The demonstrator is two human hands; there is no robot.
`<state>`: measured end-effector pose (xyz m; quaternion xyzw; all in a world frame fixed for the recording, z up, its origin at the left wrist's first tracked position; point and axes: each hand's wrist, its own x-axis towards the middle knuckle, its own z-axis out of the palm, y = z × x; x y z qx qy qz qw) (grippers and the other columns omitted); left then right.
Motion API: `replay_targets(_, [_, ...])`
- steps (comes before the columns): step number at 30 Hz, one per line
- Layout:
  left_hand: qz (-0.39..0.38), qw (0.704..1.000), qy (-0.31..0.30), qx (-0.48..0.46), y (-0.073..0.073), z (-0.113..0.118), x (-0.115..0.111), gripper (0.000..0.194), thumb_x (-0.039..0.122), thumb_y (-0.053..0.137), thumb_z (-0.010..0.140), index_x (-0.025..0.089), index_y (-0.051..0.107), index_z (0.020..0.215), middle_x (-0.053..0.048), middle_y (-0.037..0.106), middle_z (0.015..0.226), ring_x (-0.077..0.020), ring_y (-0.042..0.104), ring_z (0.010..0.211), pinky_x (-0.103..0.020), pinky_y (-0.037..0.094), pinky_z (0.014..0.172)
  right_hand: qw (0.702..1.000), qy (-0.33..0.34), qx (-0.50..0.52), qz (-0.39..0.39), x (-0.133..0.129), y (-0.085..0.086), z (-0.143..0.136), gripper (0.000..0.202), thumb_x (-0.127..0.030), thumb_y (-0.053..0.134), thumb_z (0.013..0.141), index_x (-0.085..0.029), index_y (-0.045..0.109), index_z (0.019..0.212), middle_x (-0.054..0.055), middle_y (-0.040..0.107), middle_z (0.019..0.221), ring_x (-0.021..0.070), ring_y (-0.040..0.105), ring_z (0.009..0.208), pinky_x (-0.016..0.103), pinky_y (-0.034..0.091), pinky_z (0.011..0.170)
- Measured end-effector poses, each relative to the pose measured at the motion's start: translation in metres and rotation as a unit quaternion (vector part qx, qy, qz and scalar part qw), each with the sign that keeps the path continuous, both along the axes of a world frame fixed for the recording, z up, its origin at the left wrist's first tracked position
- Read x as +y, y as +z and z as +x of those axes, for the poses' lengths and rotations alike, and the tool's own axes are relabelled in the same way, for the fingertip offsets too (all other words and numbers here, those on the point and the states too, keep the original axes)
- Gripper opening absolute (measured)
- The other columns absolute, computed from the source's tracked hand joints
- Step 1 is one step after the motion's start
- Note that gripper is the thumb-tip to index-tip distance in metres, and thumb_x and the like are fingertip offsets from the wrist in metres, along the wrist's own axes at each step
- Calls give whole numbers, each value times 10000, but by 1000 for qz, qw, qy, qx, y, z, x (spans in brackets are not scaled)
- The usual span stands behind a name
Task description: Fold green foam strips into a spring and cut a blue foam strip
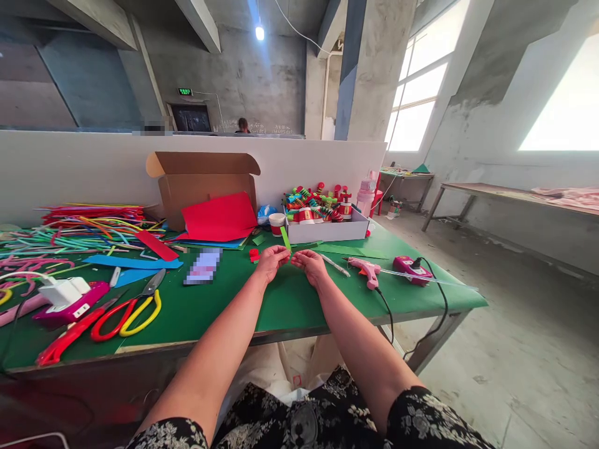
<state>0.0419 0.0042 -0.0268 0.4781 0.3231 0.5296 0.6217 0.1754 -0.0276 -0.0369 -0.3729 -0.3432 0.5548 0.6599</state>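
Note:
Above the green table, my left hand (272, 263) pinches a narrow green paper strip (285, 238), which sticks up from its fingertips. Close beside it, my right hand (311, 264) has its fingers pressed together near the strip's lower end. Whatever sits between those right fingertips is too small to make out. Just left of the hands lies a small red piece (254, 254). A whitish pen-like stick (335, 265) and a pink glue gun (367, 270) lie to the right of my right hand, with more green paper strips (360, 252) behind them.
A white box (327, 232) of colourful figures stands behind the hands, near paper cups (277, 223) and a pink bottle (366, 194). Scissors (145, 305), red-handled pliers (70, 333), a phone (203, 266), pipe cleaners (93, 227) and power strips (412, 270) lie around. A cardboard box (201, 171) holds red sheets.

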Motion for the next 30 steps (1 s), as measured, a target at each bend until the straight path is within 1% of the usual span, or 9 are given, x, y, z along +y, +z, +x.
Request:
replay_targets(3, [0, 1000, -25, 6, -1, 1, -1, 402, 353, 892, 417, 149, 634, 648, 15, 625, 602, -115, 567, 571, -279, 448, 613, 1000, 6, 4, 2, 3, -2, 0, 234, -173, 803, 650, -175, 573, 610, 23, 671, 575, 174, 698, 625, 309, 602, 685])
replay_targets(6, [2, 1000, -30, 8, -1, 2, -2, 393, 345, 893, 428, 146, 633, 645, 8, 639, 616, -114, 577, 580, -274, 451, 615, 1000, 22, 6, 5, 3, -2, 0, 199, -172, 803, 650, -164, 604, 635, 37, 671, 582, 186, 698, 640, 322, 600, 696])
replay_targets(11, [3, 999, -33, 12, -1, 1, -1, 388, 333, 898, 432, 144, 641, 654, 8, 641, 611, -113, 571, 568, -272, 451, 606, 999, 36, 8, 18, 1, -1, 0, 227, -204, 851, 581, -161, 655, 688, 15, 679, 620, 156, 680, 641, 302, 583, 721])
replay_targets(14, [3, 1000, -26, 13, -1, 1, -1, 385, 335, 895, 432, 147, 639, 650, 17, 623, 591, -109, 559, 561, -267, 447, 598, 999, 39, 5, 25, -1, 0, 0, 268, -272, 874, 545, -161, 663, 666, -5, 671, 626, 120, 651, 613, 274, 569, 714])
replay_targets(17, [5, 1000, -20, 19, 0, 0, -1, 373, 351, 886, 449, 152, 636, 643, 25, 612, 573, -105, 550, 541, -259, 442, 577, 999, 42, -1, 30, -2, 1, -1, 313, -330, 887, 508, -160, 673, 660, -10, 671, 636, 109, 636, 609, 259, 561, 701])
replay_targets(19, [3, 999, -27, 20, 0, 0, -1, 371, 349, 885, 453, 152, 646, 656, 12, 631, 589, -116, 570, 552, -262, 450, 581, 999, 40, -7, 33, -3, 1, -2, 328, -347, 890, 493, -161, 679, 661, -8, 675, 639, 110, 633, 609, 257, 558, 692])
replay_targets(23, [10, 999, -46, 16, -1, -2, -1, 369, 338, 888, 460, 144, 659, 675, -9, 651, 589, -128, 598, 555, -269, 467, 595, 999, 30, -20, 36, -4, 2, -2, 318, -361, 880, 513, -166, 678, 663, -8, 668, 619, 112, 625, 602, 265, 557, 687])
replay_targets(27, [13, 999, -45, 17, -2, -1, 0, 363, 362, 883, 479, 140, 678, 680, -19, 663, 583, -132, 609, 551, -275, 480, 601, 999, 10, -31, 38, -3, 2, -2, 295, -355, 863, 538, -170, 667, 658, -15, 652, 602, 107, 612, 580, 271, 555, 683])
replay_targets(30, [14, 999, -44, 21, -3, -1, 1, 374, 375, 891, 456, 142, 688, 667, -27, 672, 584, -138, 612, 553, -279, 486, 601, 998, -8, -40, 41, -2, 2, -3, 271, -342, 848, 556, -173, 667, 666, -22, 647, 592, 104, 606, 570, 275, 554, 692])
